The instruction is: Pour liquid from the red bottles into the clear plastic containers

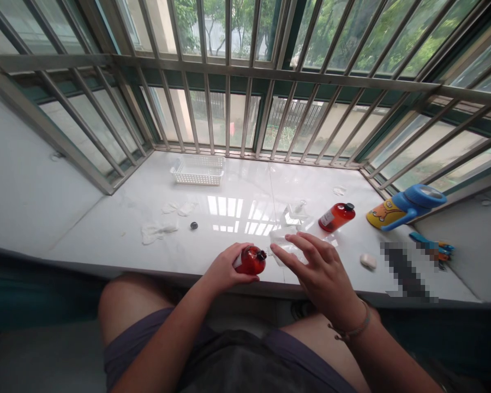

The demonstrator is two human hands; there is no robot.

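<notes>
My left hand (pixel 225 268) is wrapped round a small amber-red bottle (pixel 251 260), tipped on its side with its dark neck pointing right, at the front edge of the white sill (pixel 118 218). My right hand (pixel 321 270) hovers just right of the bottle's neck, fingers stretched out and apart, over a clear plastic packet (pixel 281 244). A second amber bottle (pixel 336 216) with a black cap lies on its side farther back to the right. A small black cap (pixel 193 225) lies alone on the sill to the left.
A white mesh basket (pixel 198 170) stands at the back by the window bars. Crumpled white wipes (pixel 159 230) lie left. A blue and yellow flashlight (pixel 405 206), a white soap-like piece (pixel 368 261) and small coloured tools (pixel 431 245) lie right. My bare knees are below the sill.
</notes>
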